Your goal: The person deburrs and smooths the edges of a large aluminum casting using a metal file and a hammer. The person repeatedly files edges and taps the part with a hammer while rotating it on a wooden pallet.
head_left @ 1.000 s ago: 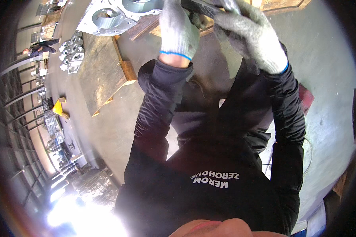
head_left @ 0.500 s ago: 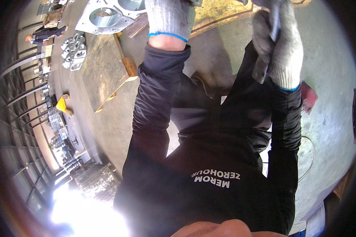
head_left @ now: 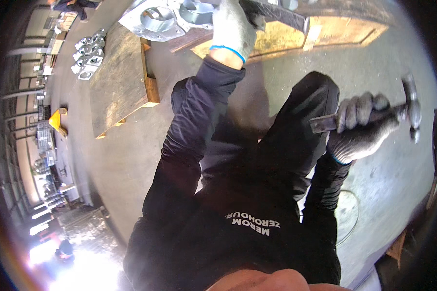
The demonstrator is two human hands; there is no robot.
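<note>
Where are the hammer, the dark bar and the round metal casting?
hammer (head_left: 411,107), head view, on its metal head.
dark bar (head_left: 281,14), head view, mid-length.
round metal casting (head_left: 156,20), head view, on its rim.

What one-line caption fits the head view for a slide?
Gloved right hand grips a hammer raised aside, while the gloved left hand holds a dark bar beside metal castings.

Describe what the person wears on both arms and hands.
Both arms are in long black sleeves of a dark top. The left hand wears a light grey knitted work glove with a blue band at the cuff. The right hand wears a darker, soiled grey knitted glove, also edged in blue at the wrist.
</note>
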